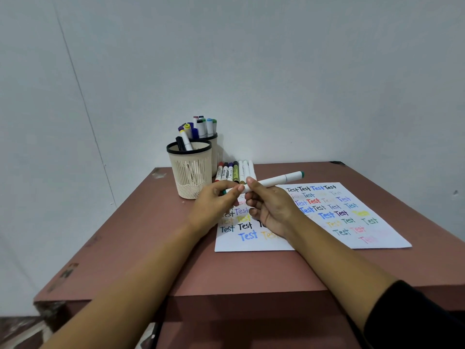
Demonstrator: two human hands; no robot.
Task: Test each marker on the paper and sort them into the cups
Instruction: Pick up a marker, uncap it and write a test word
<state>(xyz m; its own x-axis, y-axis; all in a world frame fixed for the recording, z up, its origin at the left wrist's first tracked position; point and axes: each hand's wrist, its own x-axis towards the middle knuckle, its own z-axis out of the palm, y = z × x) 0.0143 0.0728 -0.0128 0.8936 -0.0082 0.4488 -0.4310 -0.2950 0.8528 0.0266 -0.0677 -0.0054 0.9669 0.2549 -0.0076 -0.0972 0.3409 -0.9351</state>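
Note:
A white marker with green ends [274,181] is held level above the paper by both hands. My left hand [216,202] pinches its left end, where the green cap shows. My right hand [270,207] grips the barrel near the middle. The white paper [377,238] lies on the table, covered with the word "Test" in many colours. Two cream cups with black rims stand at the back left: the near cup [191,172] holds two markers, the far cup [217,144] holds several. A row of several markers [235,172] lies between the cups and the paper.
The reddish-brown table [251,270] stands in a corner of pale walls. Its front edge runs just below my forearms, and its left edge lies close to the near cup. My right arm wears a black sleeve [415,318].

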